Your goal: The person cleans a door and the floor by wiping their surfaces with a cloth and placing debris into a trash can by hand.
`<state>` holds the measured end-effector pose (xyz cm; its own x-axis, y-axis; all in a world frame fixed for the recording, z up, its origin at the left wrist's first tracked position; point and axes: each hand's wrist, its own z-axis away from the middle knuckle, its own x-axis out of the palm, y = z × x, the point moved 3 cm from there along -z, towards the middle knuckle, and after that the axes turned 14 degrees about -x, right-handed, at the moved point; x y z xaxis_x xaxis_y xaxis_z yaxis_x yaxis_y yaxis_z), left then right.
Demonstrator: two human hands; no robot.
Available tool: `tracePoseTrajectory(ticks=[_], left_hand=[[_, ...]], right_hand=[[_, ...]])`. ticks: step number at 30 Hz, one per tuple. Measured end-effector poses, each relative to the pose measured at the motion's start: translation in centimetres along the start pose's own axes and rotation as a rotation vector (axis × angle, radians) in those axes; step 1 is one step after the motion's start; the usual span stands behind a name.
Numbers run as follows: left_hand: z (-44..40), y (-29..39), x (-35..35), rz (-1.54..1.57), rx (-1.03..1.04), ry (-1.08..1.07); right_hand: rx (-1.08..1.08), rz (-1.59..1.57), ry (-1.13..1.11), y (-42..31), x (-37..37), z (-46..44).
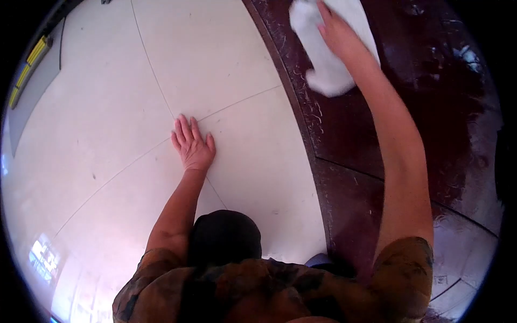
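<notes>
My left hand point(193, 145) lies palm down on the pale tile floor point(226, 48), fingers stretched out and holding nothing. It rests near where the tile joints cross. Far out to the right, my right hand point(339, 35) is on a white cloth point(329, 72), which is bunched and spread over the dark red, glossy floor point(431, 107). One finger points forward along the cloth; the other fingers are partly hidden and slightly blurred against it.
A dark border strip point(293, 97) with pale scuffs divides the light tiles from the red floor. At the far left stands a grey edge with yellow strips point(24, 75). A dark rounded shape point(225, 237), perhaps a knee, is below my left hand. Window light reflects off both floors.
</notes>
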<state>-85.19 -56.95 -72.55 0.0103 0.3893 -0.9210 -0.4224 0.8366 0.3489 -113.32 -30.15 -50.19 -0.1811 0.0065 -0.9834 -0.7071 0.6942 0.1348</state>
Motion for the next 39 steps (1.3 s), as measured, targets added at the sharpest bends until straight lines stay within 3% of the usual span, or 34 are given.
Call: tracePoseTrajectory(ticks=[5,7,9,11,12,16,19,21,23,25,30,32,34,36,38,39], left_hand=[[-0.3,-0.1,-0.4,0.006,0.024,0.026],[-0.2,-0.3,-0.4,0.007,0.023,0.026],[-0.1,-0.1,-0.2,0.013,0.027,0.021],[-0.3,-0.4,0.1,0.021,0.041,0.025],[-0.3,-0.5,0.2,0.018,0.041,0.039],[-0.2,-0.2,0.4,-0.016,0.051,0.080],[0.1,0.0,-0.2,-0.054,0.076,0.142],[-0.3,0.3,-0.5,-0.051,0.072,0.137],[-0.2,-0.1,0.1,-0.077,0.085,0.171],[-0.2,-0.4,0.4,-0.106,0.066,0.162],[-0.3,-0.7,1.2,-0.127,0.133,0.245],[-0.5,-0.1,0.2,-0.144,0.099,0.221],[-0.4,-0.4,0.6,-0.130,0.105,0.214],[-0.3,-0.1,0.8,-0.136,0.102,0.209],[-0.1,-0.1,0.9,-0.148,0.087,0.202],[0.0,0.1,0.8,-0.154,0.074,0.208]], right_hand=[[0.451,-0.941,0.190,-5.5,6.8,-0.2],[0.488,-1.207,0.201,-8.1,7.2,2.2],[0.470,-1.221,0.071,-12.2,4.5,6.5],[0.794,-1.308,-0.046,-15.6,1.1,10.8],[1.097,-1.456,-0.065,-17.3,-0.3,13.0],[1.224,-1.240,-0.250,-20.0,-1.7,27.4],[1.188,-1.112,-0.552,-18.7,-1.7,30.6],[0.988,-1.327,-0.332,-15.9,-2.1,25.6],[0.617,-1.218,0.230,-11.7,3.9,21.0],[0.386,-1.068,0.104,-12.3,2.3,15.1],[0.380,-1.271,0.338,-17.4,0.7,21.3],[0.628,-1.290,0.195,-18.4,0.5,28.0],[0.942,-1.200,0.012,-18.9,-1.4,35.6],[1.037,-0.915,-0.146,-19.2,-11.3,37.0],[0.791,-0.226,-0.248,-17.7,-18.3,39.8],[0.531,0.367,-0.343,-17.3,-21.6,40.3]])
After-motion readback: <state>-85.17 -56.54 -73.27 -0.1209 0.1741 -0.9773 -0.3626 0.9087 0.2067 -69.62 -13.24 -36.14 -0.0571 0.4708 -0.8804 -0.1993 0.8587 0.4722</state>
